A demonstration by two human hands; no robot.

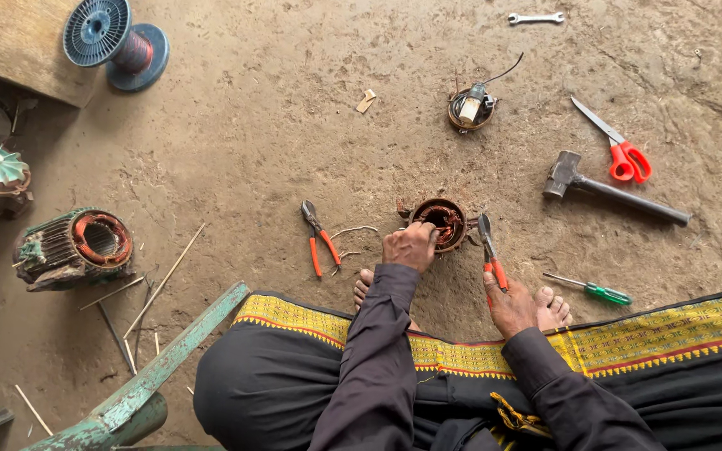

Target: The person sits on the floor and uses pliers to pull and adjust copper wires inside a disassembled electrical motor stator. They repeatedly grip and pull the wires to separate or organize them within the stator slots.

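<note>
The left hand point(409, 247) gripped the heavy, rigid stator point(439, 222) by its rim, while right-hand fingers point(503, 294) clamped the pliers point(489, 250).

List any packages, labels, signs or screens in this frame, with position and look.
None in view: no package, sign or screen.
Nearest thing to a label: a small tan scrap on the dirt floor, upper middle, blank as far as can be seen.
The left hand rests on a small round stator; the right hand holds orange-handled pliers.
</note>
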